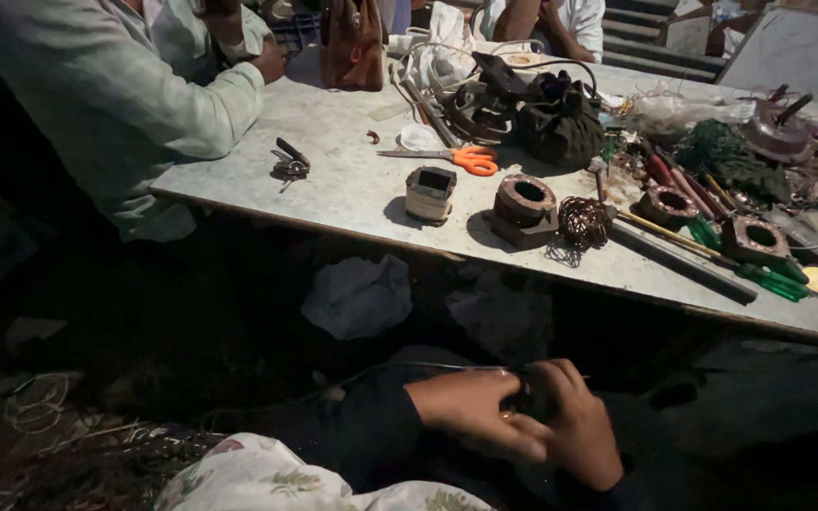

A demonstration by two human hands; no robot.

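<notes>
Small dark object [526, 397] hidden between hands (too dim).

The desk [352, 189] runs across the upper part of the view, with the person's two hands, left hand [475, 409] and right hand [579, 431], together below its near edge, closed around a small dark object [528, 401] from which a thin wire [409, 369] leads off to the left. On the desk, from left to right, lie a bunch of keys [290, 167], a wound coil block [430, 193] with scissors [452, 157] behind it, a stator [523, 208], a loose wire coil [583, 221] and a long rod [684, 265], with further stators [757, 238] and screwdrivers [776, 280] toward the right end. A drawstring bag [559, 123] sits behind the stator, a second person's sleeve [125, 104] rests on the desk's left end, and a crumpled cloth [360, 295] lies on the floor under the desk.
</notes>
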